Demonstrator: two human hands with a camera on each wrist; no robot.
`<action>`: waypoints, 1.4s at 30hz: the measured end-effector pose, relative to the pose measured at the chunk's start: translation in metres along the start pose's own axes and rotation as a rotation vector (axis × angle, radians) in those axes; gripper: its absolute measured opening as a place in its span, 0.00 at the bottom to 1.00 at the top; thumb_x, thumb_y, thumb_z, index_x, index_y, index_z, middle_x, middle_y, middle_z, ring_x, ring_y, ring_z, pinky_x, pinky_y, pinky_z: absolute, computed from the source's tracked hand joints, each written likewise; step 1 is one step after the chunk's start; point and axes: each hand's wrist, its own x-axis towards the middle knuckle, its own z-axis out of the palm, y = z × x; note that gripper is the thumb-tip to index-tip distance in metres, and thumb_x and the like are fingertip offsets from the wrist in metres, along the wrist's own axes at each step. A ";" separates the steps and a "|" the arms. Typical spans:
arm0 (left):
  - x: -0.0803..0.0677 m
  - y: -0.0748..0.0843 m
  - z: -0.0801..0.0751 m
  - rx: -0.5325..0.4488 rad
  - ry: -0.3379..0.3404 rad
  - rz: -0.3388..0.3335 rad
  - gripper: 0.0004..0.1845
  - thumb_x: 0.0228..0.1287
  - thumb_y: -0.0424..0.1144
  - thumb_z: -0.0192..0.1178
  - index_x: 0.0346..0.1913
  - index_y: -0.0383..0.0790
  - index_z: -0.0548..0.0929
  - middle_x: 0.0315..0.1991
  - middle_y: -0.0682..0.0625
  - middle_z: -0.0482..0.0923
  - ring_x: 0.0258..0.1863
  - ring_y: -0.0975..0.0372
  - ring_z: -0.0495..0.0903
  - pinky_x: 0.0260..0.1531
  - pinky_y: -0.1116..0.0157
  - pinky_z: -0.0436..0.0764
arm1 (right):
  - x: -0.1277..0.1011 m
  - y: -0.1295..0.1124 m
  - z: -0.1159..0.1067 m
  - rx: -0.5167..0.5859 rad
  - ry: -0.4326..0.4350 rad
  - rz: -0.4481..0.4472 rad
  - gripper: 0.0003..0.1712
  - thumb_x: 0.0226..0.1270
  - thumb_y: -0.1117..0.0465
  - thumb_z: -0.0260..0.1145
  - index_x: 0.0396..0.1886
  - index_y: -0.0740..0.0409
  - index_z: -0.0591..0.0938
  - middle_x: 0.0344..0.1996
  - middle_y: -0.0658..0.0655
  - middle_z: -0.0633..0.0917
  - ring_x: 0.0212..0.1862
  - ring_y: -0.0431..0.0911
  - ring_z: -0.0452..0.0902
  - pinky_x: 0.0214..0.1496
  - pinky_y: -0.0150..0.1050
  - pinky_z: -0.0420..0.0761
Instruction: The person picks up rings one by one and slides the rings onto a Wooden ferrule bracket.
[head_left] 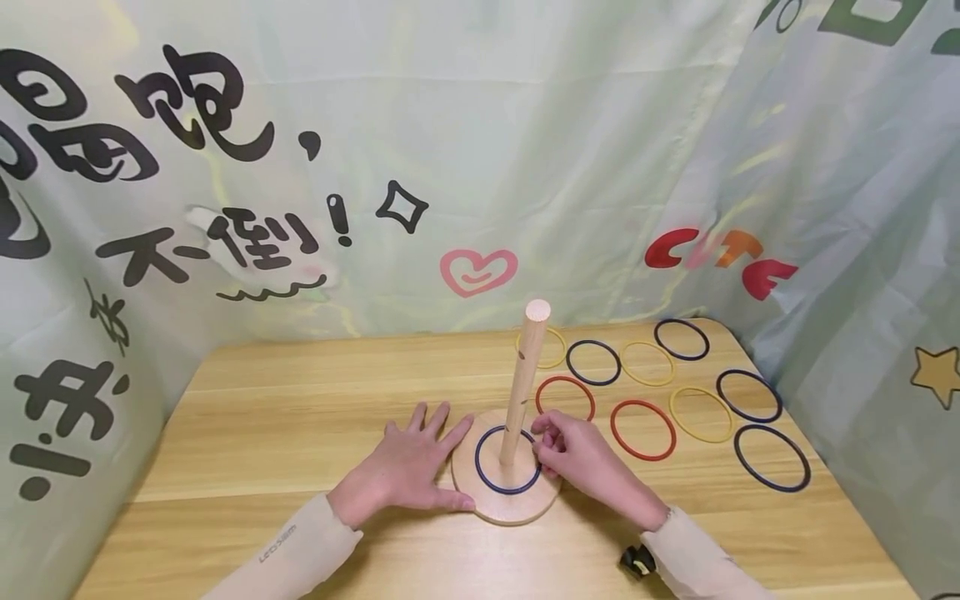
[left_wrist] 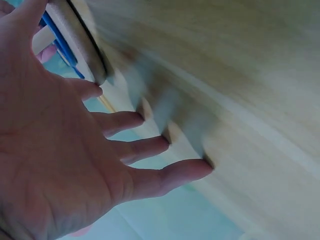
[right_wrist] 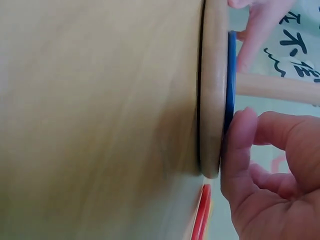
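A round wooden base (head_left: 510, 510) with an upright wooden post (head_left: 522, 383) stands on the table. Around the post's foot lies a blue ring (head_left: 510, 492), flat on the base. The left hand (head_left: 408, 467) has its fingers spread, with thumb and index finger against the base's left edge. In the left wrist view, the left hand's (left_wrist: 65, 135) other fingertips touch the table. At the blue ring's right side, the right hand (head_left: 573, 450) pinches its rim between thumb and curled fingers. The right wrist view shows the blue ring (right_wrist: 231, 75) at those fingertips; the exact contact is partly hidden.
Right of the base lie red rings (head_left: 643, 457), yellow rings (head_left: 701, 439) and several other dark blue rings (head_left: 772, 486), all flat on the wooden table (head_left: 300, 433). A small black object (head_left: 637, 562) is by the right sleeve. Printed cloth (head_left: 585, 167) surrounds the table.
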 end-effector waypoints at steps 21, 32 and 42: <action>0.004 0.001 -0.003 0.007 -0.038 -0.008 0.65 0.45 0.88 0.53 0.84 0.59 0.50 0.80 0.33 0.52 0.74 0.28 0.56 0.53 0.24 0.69 | -0.061 0.047 -0.087 -0.240 0.298 0.095 0.16 0.66 0.60 0.75 0.51 0.57 0.84 0.43 0.56 0.81 0.27 0.40 0.68 0.26 0.34 0.71; 0.004 0.000 -0.003 -0.007 -0.031 0.002 0.64 0.47 0.87 0.53 0.84 0.59 0.50 0.80 0.33 0.51 0.74 0.28 0.56 0.53 0.23 0.67 | -0.073 0.069 -0.096 -0.271 0.192 0.157 0.18 0.59 0.60 0.80 0.47 0.59 0.85 0.41 0.57 0.81 0.38 0.46 0.72 0.34 0.33 0.74; 0.004 0.000 -0.002 0.003 -0.023 0.007 0.64 0.47 0.88 0.53 0.84 0.58 0.50 0.80 0.33 0.52 0.74 0.28 0.57 0.53 0.24 0.68 | -0.070 0.073 -0.094 -0.309 0.095 0.154 0.05 0.63 0.63 0.75 0.36 0.52 0.86 0.36 0.51 0.79 0.37 0.42 0.72 0.37 0.34 0.74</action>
